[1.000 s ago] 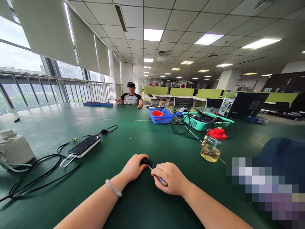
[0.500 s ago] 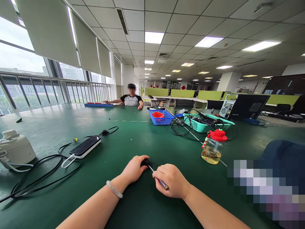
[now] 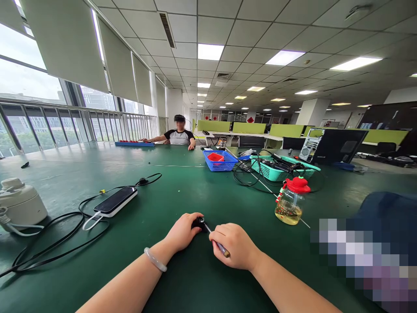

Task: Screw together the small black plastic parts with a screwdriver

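Observation:
My left hand (image 3: 184,230) is closed around a small black object (image 3: 198,223) on the green table, its thumb and index finger at the object's sides. A shiny bit shows on top of the object; its kind is hard to make out, as the fingers cover much of it. In my right hand (image 3: 234,245) is a slim tool (image 3: 223,249) with a thin metal shaft and a brown-ended handle. The shaft slants away to the left, and its tip meets the black object. My curled fingers hide part of the handle.
A jar-like bottle with a red lid (image 3: 289,208) stands to the right, before a teal basket (image 3: 276,174) of cables. A blue basket (image 3: 224,166) lies farther back. At left are a black-topped white device (image 3: 115,202), cables and a white container (image 3: 22,204). Someone (image 3: 180,134) sits opposite.
The black object and the tool's tip have shifted slightly against each other, and a shiny bit now shows on the object. Both hands keep nearly the same place and grip.

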### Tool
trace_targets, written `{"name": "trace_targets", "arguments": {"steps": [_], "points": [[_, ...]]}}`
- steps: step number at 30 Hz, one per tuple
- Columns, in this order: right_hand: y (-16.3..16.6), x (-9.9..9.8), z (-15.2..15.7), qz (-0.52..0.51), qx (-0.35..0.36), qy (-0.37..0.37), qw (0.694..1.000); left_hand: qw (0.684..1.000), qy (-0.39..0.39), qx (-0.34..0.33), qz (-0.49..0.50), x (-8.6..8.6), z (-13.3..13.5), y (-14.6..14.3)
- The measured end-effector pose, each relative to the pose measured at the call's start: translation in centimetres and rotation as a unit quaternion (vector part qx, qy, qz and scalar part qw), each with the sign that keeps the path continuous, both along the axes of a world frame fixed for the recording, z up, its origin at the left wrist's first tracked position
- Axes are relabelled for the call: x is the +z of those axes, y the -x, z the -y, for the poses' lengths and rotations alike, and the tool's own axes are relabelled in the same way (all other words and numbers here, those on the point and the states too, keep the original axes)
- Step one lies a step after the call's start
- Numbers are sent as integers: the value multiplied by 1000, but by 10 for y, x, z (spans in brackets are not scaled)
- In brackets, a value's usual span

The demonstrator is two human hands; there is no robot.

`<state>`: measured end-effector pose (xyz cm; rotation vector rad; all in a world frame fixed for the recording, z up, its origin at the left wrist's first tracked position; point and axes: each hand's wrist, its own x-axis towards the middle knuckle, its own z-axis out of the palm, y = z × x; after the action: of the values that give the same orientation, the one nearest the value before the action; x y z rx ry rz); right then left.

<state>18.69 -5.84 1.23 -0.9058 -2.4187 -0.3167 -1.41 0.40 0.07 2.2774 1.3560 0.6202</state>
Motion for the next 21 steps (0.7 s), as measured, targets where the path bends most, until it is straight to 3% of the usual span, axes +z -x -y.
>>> {"name": "trace_targets", "arguments": {"steps": [7,14,21], "points": [[1,-1,-3,7,-22,32,999,1000,2,1,-6,1,0,0],[4,3,4,-12,21,0,1000,1000,-3,1,-3,-1,-1,0],[5,-2,3,-2,25,22,999,1000,-5,-5,-1,-3,-2,1]]}}
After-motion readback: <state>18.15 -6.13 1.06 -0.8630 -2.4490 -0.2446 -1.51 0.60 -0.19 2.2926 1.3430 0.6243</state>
